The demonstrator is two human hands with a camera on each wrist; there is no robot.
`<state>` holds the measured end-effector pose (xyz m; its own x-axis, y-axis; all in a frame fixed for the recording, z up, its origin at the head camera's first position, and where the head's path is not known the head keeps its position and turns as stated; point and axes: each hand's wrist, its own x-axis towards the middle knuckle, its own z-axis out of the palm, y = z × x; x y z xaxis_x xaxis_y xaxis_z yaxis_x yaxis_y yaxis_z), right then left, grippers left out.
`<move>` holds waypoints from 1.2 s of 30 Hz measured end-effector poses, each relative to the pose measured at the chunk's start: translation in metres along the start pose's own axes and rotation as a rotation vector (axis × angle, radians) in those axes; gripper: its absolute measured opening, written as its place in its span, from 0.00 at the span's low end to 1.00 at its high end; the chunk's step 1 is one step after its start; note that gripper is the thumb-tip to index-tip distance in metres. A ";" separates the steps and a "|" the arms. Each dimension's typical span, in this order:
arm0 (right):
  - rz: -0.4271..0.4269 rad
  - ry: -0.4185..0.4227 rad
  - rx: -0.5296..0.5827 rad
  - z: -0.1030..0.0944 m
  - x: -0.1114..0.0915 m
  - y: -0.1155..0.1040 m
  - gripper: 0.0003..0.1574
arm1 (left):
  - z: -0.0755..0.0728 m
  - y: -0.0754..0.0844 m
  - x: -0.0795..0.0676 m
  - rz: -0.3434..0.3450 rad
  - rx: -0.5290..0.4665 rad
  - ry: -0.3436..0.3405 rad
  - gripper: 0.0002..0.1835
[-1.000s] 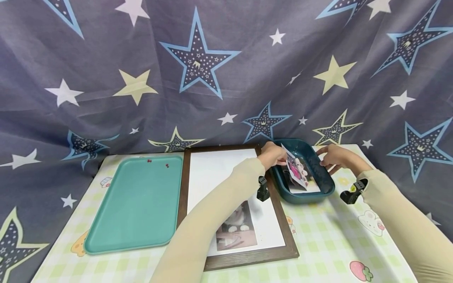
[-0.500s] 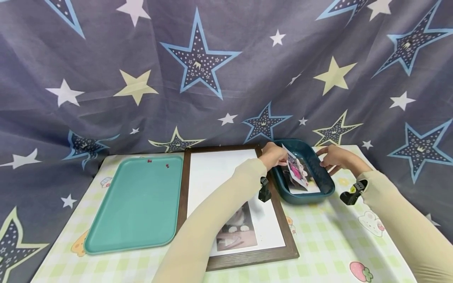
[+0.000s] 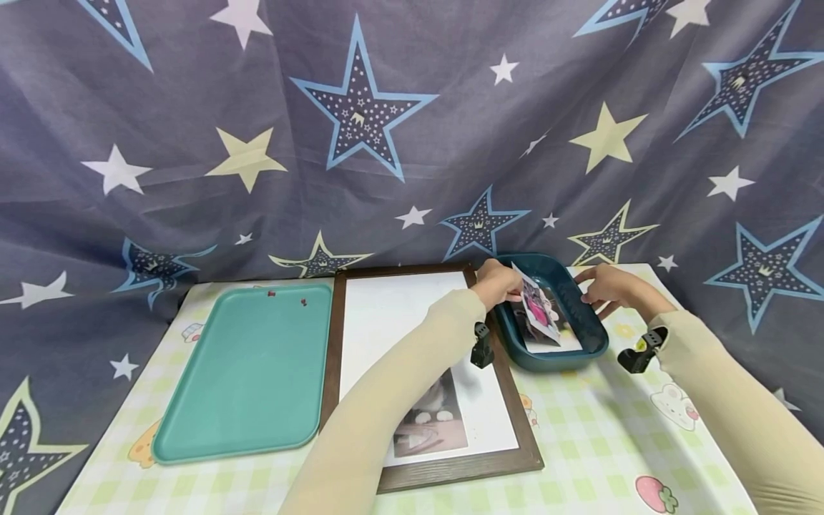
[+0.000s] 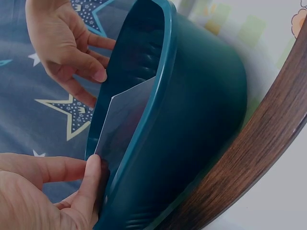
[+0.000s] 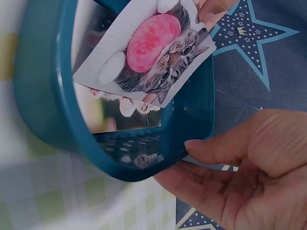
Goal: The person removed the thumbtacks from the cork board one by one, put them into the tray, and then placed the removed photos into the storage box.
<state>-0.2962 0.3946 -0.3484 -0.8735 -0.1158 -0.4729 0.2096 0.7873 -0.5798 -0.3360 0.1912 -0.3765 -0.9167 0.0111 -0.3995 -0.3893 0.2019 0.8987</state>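
My left hand (image 3: 497, 281) pinches the edge of a cat photo (image 5: 192, 43) between thumb and fingers. The photo stands tilted inside a dark teal plastic basin (image 3: 556, 362); its picture, a tabby cat with a pink ball, shows in the right wrist view. Beneath it another animal photo (image 5: 139, 120) lies in the basin, partly covered. My right hand (image 3: 611, 284) holds the basin's right rim, thumb at the lip and fingers along the outside. In the left wrist view the back of the held photo (image 4: 125, 115) faces the camera.
Left of the basin lies a brown wooden frame (image 3: 463, 468) with a white board (image 3: 380, 307); a cat photo (image 3: 431, 438) on it is partly hidden by the left sleeve. Further left, a green tray (image 3: 251, 379) carries small red push pins (image 3: 304, 302). A star-patterned curtain (image 3: 412, 200) hangs behind.
The left forearm has shifted very slightly to the right. Both hands, the held photo and the basin stay in nearly the same place.
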 end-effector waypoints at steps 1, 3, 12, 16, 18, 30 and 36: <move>0.001 -0.001 -0.002 0.000 0.000 0.000 0.38 | -0.001 0.000 -0.001 0.001 0.005 0.001 0.25; 0.003 -0.002 -0.007 0.000 0.001 0.000 0.38 | -0.002 0.000 -0.002 -0.001 0.010 0.002 0.26; 0.002 -0.004 -0.001 0.001 0.002 0.001 0.38 | -0.005 -0.003 0.001 -0.014 0.005 -0.002 0.25; 0.000 0.001 -0.003 0.001 0.002 0.001 0.38 | -0.005 -0.003 0.002 -0.009 -0.017 -0.017 0.23; 0.000 0.000 0.000 0.001 0.001 0.001 0.38 | -0.006 -0.003 0.002 -0.013 -0.033 -0.027 0.23; 0.008 0.006 0.001 0.001 0.002 0.000 0.38 | -0.013 -0.001 0.018 -0.116 -0.131 -0.186 0.22; 0.016 0.003 0.001 0.001 0.002 -0.001 0.38 | -0.022 0.004 0.015 -0.164 -0.168 -0.325 0.28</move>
<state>-0.2974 0.3930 -0.3498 -0.8712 -0.1010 -0.4804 0.2244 0.7885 -0.5727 -0.3537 0.1705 -0.3748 -0.7751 0.3070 -0.5523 -0.5622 0.0640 0.8245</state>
